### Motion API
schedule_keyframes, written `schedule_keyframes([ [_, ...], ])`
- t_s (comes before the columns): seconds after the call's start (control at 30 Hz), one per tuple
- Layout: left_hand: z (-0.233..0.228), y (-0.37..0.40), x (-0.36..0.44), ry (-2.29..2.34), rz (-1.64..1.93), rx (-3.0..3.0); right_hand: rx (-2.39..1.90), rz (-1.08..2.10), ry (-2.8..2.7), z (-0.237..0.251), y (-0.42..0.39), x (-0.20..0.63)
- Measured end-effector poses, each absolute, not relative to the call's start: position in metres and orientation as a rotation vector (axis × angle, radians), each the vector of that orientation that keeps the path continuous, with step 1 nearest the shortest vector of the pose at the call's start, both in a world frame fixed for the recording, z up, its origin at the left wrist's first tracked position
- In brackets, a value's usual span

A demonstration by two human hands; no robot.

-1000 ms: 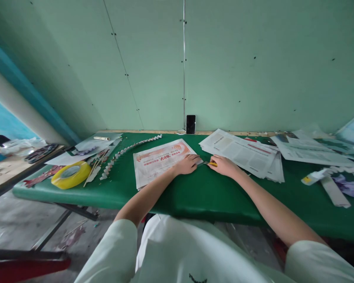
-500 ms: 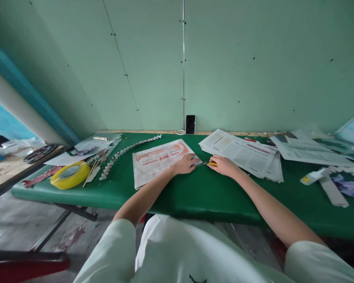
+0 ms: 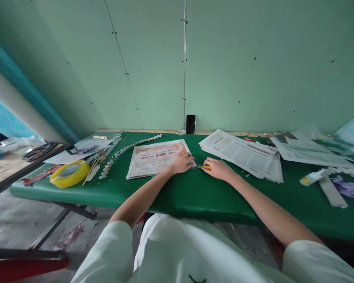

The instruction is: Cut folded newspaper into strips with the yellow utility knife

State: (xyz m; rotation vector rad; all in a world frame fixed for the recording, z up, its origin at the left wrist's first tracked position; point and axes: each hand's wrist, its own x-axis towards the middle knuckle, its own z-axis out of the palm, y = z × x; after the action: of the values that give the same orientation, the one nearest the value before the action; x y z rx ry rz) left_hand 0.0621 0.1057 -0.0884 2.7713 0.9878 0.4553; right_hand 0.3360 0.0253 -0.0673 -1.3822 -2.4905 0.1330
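A printed sheet of newspaper with red lettering (image 3: 153, 159) lies flat on the green table (image 3: 194, 196). My left hand (image 3: 183, 162) presses down on the sheet's right edge. My right hand (image 3: 216, 169) sits just to the right of it, closed around a yellow-handled utility knife (image 3: 203, 167) whose blade points left toward the paper's edge. Both forearms reach forward from white sleeves.
A roll of yellow tape (image 3: 70, 173), thin sticks and a folded paper chain (image 3: 126, 151) lie at the left. A stack of newspapers (image 3: 244, 153) and loose paper scraps (image 3: 333, 184) cover the right. A black phone (image 3: 190, 124) leans on the green wall.
The printed sheet has turned and shifted left, its near edge now roughly level. Both hands have moved slightly left and toward me with the knife.
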Motion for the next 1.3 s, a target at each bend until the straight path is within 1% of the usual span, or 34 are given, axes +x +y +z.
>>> schedule_keyframes([
  [0.17,-0.105,0.108,0.066,1.095,0.445,2.78,-1.408,0.144,-2.485,-0.067,0.026,0.337],
  [0.33,-0.111,0.107,0.067,1.144,0.4,2.807,-1.389,0.172,-2.456,-0.07,0.029,0.337],
  [0.77,-0.116,0.112,0.067,1.13,0.425,2.816,-1.428,0.213,-2.445,-0.065,0.028,0.335],
  [1.3,-0.104,0.109,0.062,1.038,0.432,2.779,-1.364,0.218,-2.417,-0.07,0.033,0.339],
])
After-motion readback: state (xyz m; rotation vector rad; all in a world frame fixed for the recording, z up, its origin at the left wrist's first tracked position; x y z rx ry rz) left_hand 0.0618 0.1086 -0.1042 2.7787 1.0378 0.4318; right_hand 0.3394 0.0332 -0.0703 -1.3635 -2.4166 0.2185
